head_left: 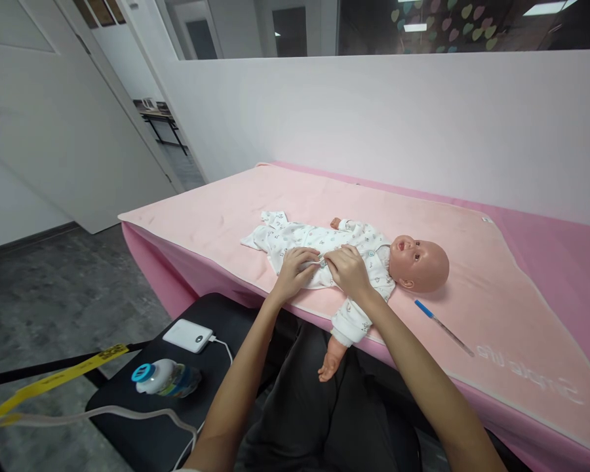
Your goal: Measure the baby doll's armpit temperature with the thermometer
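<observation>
A baby doll (419, 263) lies on its back, its head to the right and its legs to the left. It wears a white printed baby outfit (299, 235) with small buttons or snaps on the chest. My left hand (297, 267) is at the doll's waist, fingers bent and pinching the outfit's front; a thin white edge or strip shows at the fingertips. Close beside it, my right hand (347, 267) also pinches the cloth, fingers curled. What lies right under the fingertips is partly hidden. One doll arm (332, 359) hangs over the table's near edge.
A pink blanket (496, 295) covers the table. A blue-capped pen (444, 326) lies right of the doll's head. On the black chair (128, 426) at left are a white power bank (187, 335) with a cable and a blue-lidded bottle (166, 378). A wall stands behind.
</observation>
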Motion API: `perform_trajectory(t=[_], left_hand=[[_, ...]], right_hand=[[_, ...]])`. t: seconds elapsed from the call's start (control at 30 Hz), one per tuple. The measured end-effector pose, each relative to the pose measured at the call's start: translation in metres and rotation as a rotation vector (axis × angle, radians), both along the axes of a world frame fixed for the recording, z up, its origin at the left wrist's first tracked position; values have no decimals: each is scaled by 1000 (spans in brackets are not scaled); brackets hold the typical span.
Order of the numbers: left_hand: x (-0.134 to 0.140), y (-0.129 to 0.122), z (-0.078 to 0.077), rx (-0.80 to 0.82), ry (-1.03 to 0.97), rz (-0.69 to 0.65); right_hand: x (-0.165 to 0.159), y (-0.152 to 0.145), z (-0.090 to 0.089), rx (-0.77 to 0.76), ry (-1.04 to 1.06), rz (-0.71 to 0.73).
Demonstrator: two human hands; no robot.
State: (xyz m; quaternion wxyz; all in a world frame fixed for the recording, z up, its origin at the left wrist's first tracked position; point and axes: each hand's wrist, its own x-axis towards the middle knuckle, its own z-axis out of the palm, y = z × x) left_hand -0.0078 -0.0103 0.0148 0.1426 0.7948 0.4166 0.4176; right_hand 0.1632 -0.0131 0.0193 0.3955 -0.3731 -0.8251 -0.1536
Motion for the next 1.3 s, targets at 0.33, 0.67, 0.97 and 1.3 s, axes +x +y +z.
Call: perform_trajectory(t=[0.33, 0.67, 0.97, 1.3], left_hand=[[-3, 0, -1, 5, 29, -3], [-2, 0, -1, 2, 29, -9], [-1, -2, 1, -18, 101, 5], [0, -2, 0, 10, 143, 17]], right_hand=[[0, 0, 0, -21, 1, -8], [0, 0, 0, 20, -10, 2], [0, -1, 1, -8, -24, 8], [-1, -2, 1, -43, -20, 26]])
